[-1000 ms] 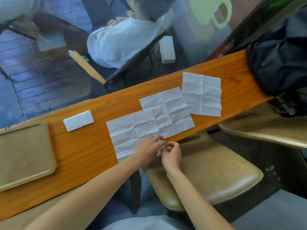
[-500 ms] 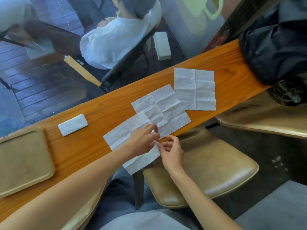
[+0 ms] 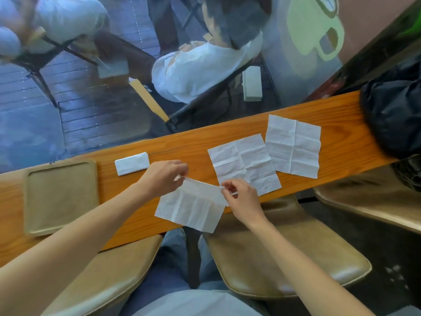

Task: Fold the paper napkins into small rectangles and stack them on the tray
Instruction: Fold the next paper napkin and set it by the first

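Both hands pinch the far corners of the napkin [image 3: 191, 207] at the tabletop's [image 3: 337, 110] near edge: left hand [image 3: 165, 177], right hand [image 3: 239, 196]. Best to draw that edge squarely onto the near one before creasing, I'd say.

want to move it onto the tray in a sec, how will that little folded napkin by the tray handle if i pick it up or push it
The folded napkin looks thin and layered, so probably very light and floppy. Pushed, it would likely slide easily on the smooth wooden counter, though its layers may spring open. A flat pinch seems safest.
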